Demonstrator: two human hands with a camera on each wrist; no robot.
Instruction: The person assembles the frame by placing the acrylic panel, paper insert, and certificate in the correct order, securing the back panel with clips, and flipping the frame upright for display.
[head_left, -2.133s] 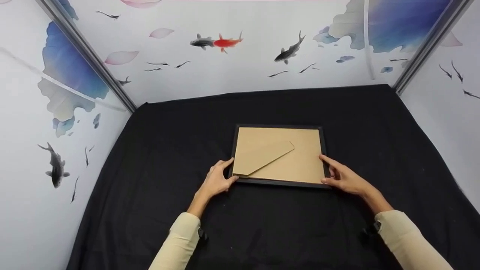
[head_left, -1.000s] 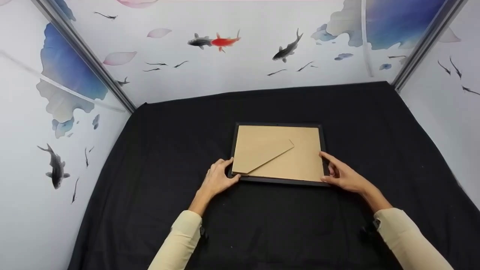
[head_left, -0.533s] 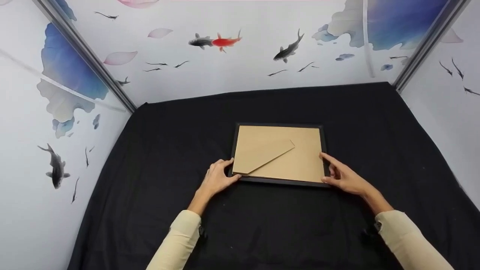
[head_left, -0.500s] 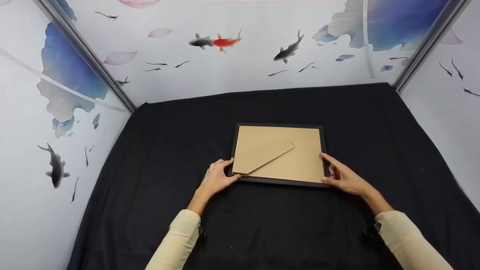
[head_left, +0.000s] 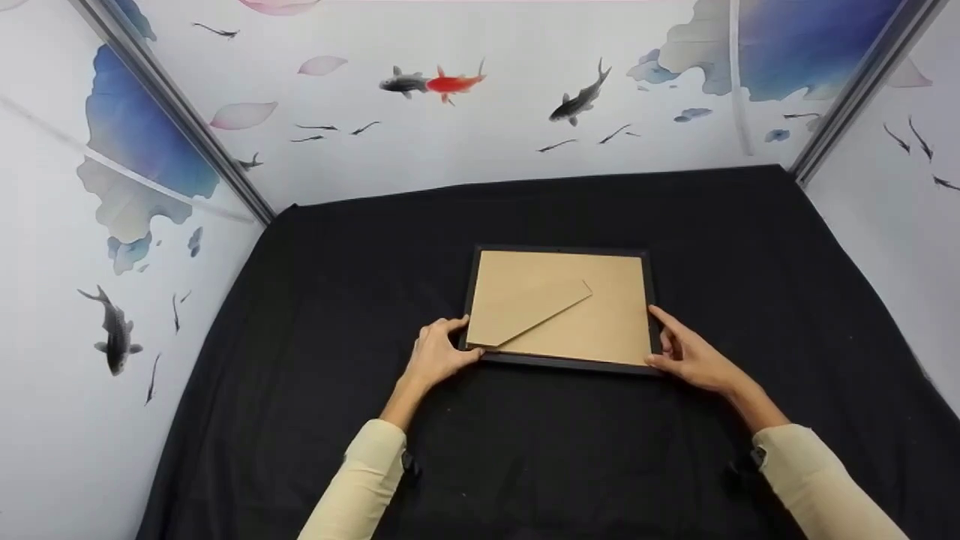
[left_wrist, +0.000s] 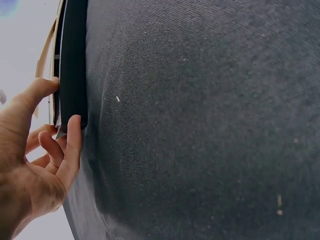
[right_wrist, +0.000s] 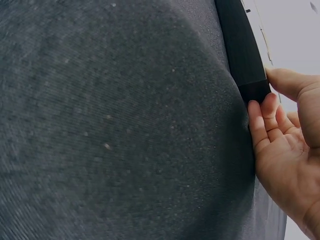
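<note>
A picture frame (head_left: 570, 365) lies back up on the black cloth, its black rim around a tan backing board (head_left: 600, 330). A tan easel leg (head_left: 525, 307) slants across the board from the near left corner. At that corner my left hand (head_left: 435, 356) grips the frame, thumb on the near rim by the leg's foot, fingers at the left side. The left wrist view shows the leg standing slightly off the board. My right hand (head_left: 694, 360) holds the near right corner, thumb on top, index finger along the right rim. The frame's front is hidden underneath.
A black cloth (head_left: 337, 300) covers the table, with small light specks on it. White panels (head_left: 510, 45) printed with fish and lotus leaves close in the back and both sides. Metal posts (head_left: 180, 112) stand at the back corners.
My right index finger has shifted slightly outward, from the board's edge onto the right rim. My left thumb sits a little farther along the near rim than two seconds ago. The frame stays in place.
</note>
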